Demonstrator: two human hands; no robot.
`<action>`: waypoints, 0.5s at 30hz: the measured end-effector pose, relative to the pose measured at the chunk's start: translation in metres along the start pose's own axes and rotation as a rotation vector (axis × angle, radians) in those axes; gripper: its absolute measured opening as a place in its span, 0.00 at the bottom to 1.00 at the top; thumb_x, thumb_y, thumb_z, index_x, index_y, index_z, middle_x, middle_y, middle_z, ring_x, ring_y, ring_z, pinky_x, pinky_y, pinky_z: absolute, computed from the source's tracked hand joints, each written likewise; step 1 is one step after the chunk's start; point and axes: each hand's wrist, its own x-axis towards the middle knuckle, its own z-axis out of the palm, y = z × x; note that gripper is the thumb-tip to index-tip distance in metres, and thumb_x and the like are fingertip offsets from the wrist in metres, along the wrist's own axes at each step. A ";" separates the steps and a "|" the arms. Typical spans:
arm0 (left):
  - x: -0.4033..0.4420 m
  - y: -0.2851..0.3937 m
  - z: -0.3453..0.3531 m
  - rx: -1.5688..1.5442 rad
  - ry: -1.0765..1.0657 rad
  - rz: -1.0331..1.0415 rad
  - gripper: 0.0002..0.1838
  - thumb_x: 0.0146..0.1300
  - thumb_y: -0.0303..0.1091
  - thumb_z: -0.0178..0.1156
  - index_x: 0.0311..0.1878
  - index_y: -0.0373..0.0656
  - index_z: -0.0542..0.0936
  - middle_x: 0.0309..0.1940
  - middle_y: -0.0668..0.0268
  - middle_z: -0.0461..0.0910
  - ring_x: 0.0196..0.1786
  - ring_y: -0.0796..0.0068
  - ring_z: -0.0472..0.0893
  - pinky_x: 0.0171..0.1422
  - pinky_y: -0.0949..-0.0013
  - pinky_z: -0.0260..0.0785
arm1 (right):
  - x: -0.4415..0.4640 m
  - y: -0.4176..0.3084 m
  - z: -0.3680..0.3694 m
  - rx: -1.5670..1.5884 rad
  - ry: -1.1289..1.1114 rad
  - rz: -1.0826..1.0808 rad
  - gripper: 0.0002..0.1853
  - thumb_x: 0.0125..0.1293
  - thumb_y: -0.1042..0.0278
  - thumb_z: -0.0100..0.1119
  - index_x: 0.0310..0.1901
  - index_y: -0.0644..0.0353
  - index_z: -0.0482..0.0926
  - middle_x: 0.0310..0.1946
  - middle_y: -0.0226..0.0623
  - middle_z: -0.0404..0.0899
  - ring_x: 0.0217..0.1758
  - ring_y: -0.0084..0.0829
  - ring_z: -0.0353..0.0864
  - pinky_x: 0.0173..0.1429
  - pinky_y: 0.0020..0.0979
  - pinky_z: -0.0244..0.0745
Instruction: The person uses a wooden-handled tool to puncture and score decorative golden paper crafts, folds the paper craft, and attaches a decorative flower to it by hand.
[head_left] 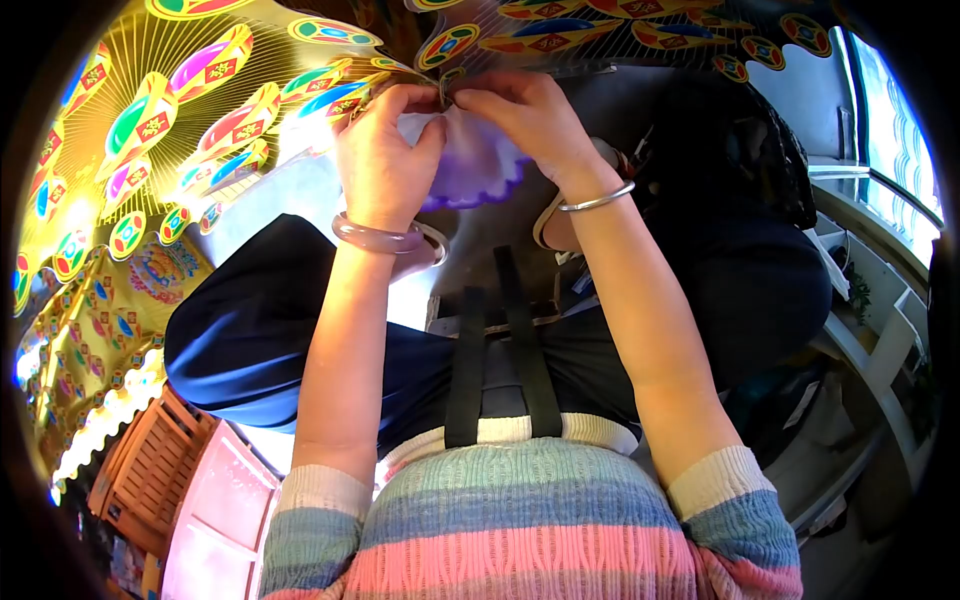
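My left hand (pixel 390 150) is closed in a pinch at the lower edge of a shiny gold sheet (pixel 150 95) printed with colourful ovals and red squares. Close beside it, my right hand (pixel 530 120) pinches the same edge where the sheet's bright left part meets its shaded right part. The fingertips almost touch, and a small dark bit shows between them; I cannot make out what it is. Below the fingers hangs or lies a white, ruffled piece with a purple edge (pixel 475 190), partly hidden by my left hand. A bangle circles each wrist.
My knees are spread below the sheet. More gold printed material (pixel 110 300) lies at the left, above a brown slatted wooden piece (pixel 150 465) and a pink panel (pixel 220 510). A black plastic bag (pixel 770 150) and a pale frame (pixel 880 350) are at the right.
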 end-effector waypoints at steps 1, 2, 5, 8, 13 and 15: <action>0.000 0.000 0.000 -0.005 0.005 0.000 0.12 0.51 0.22 0.65 0.41 0.38 0.82 0.36 0.63 0.85 0.41 0.73 0.83 0.50 0.72 0.72 | -0.001 0.001 0.001 -0.029 0.004 0.001 0.15 0.54 0.59 0.64 0.37 0.63 0.85 0.29 0.43 0.84 0.33 0.34 0.84 0.41 0.30 0.76; 0.000 0.000 0.001 -0.004 0.004 -0.001 0.12 0.51 0.22 0.65 0.42 0.39 0.82 0.36 0.63 0.85 0.41 0.74 0.83 0.49 0.73 0.72 | -0.001 -0.004 0.003 -0.058 0.008 0.002 0.16 0.53 0.58 0.64 0.36 0.62 0.85 0.28 0.43 0.84 0.33 0.35 0.84 0.41 0.31 0.77; 0.000 0.000 0.002 -0.004 0.006 0.004 0.12 0.51 0.22 0.65 0.42 0.39 0.82 0.36 0.63 0.85 0.41 0.74 0.83 0.49 0.73 0.72 | -0.004 -0.020 0.005 -0.375 0.043 0.021 0.17 0.57 0.59 0.64 0.37 0.67 0.84 0.30 0.41 0.84 0.33 0.29 0.83 0.41 0.28 0.75; -0.001 -0.002 0.003 0.001 0.016 0.016 0.13 0.51 0.22 0.65 0.42 0.39 0.82 0.36 0.63 0.85 0.40 0.74 0.83 0.49 0.73 0.72 | -0.002 -0.020 0.009 -0.388 0.099 0.038 0.18 0.51 0.51 0.62 0.32 0.59 0.86 0.27 0.46 0.83 0.36 0.44 0.83 0.42 0.36 0.78; -0.002 -0.003 0.004 -0.020 0.034 0.014 0.13 0.51 0.23 0.65 0.42 0.39 0.82 0.35 0.63 0.85 0.41 0.74 0.83 0.49 0.73 0.71 | 0.006 -0.013 0.013 -0.284 0.080 0.196 0.17 0.54 0.57 0.63 0.35 0.66 0.84 0.28 0.43 0.83 0.31 0.32 0.81 0.37 0.31 0.75; -0.002 -0.003 0.004 -0.017 0.032 0.020 0.13 0.51 0.23 0.65 0.42 0.39 0.82 0.35 0.63 0.85 0.41 0.73 0.83 0.50 0.73 0.71 | 0.008 -0.010 0.013 -0.090 0.054 0.293 0.17 0.57 0.60 0.64 0.38 0.69 0.82 0.30 0.41 0.83 0.31 0.26 0.80 0.36 0.27 0.74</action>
